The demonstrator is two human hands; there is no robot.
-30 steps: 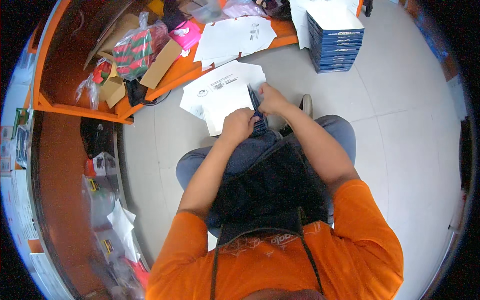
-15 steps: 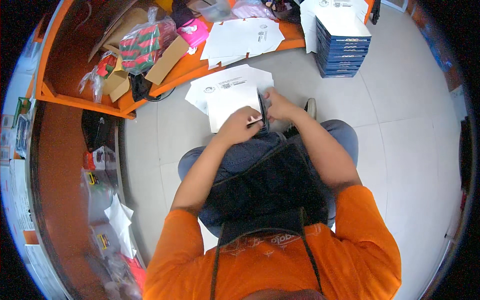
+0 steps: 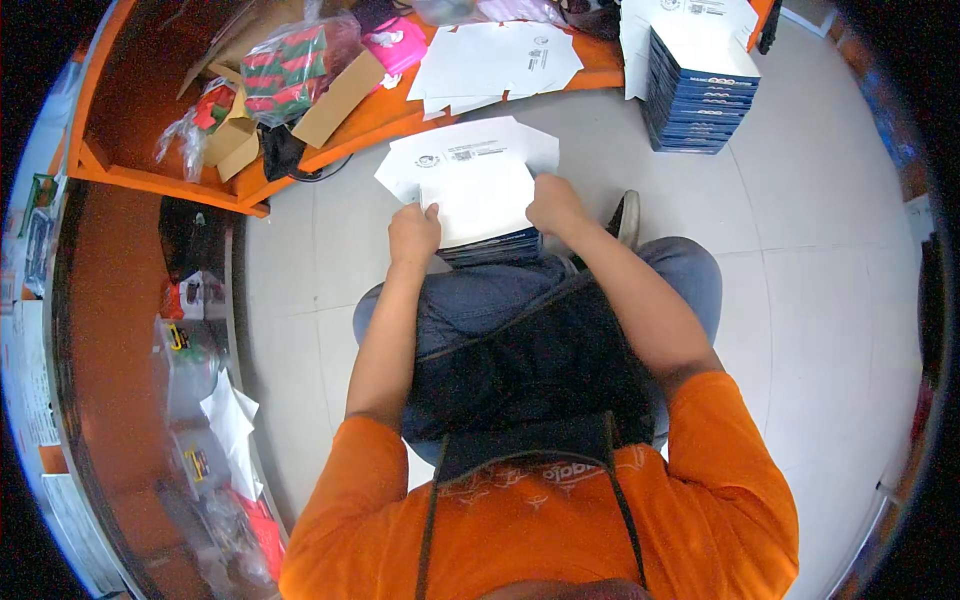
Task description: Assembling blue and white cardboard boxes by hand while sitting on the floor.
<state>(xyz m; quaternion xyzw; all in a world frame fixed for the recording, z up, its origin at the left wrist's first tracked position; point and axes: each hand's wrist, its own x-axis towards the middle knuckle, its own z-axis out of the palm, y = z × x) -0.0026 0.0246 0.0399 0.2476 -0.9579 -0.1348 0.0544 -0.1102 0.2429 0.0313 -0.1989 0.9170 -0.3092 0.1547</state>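
Observation:
I sit with a dark apron over my lap. My left hand (image 3: 414, 233) grips the left edge of a white flat sheet (image 3: 478, 203), and my right hand (image 3: 555, 204) grips its right edge. The sheet lies on a small stack of dark blue booklets (image 3: 495, 247) resting on my knees. Under them on the floor lies a pile of white cut-out cardboard sheets (image 3: 460, 157) with small printed marks.
A tall stack of dark blue booklets (image 3: 695, 95) topped with white sheets stands on the floor at the upper right. An orange shelf (image 3: 370, 115) holds more white sheets (image 3: 495, 60), brown cartons (image 3: 335, 98) and wrapped packets. Shelves of goods (image 3: 195, 400) line the left.
Both hands moved apart from the middle of the stack to the sheet's two side edges. The white sheet now lies flat on top of the blue booklets.

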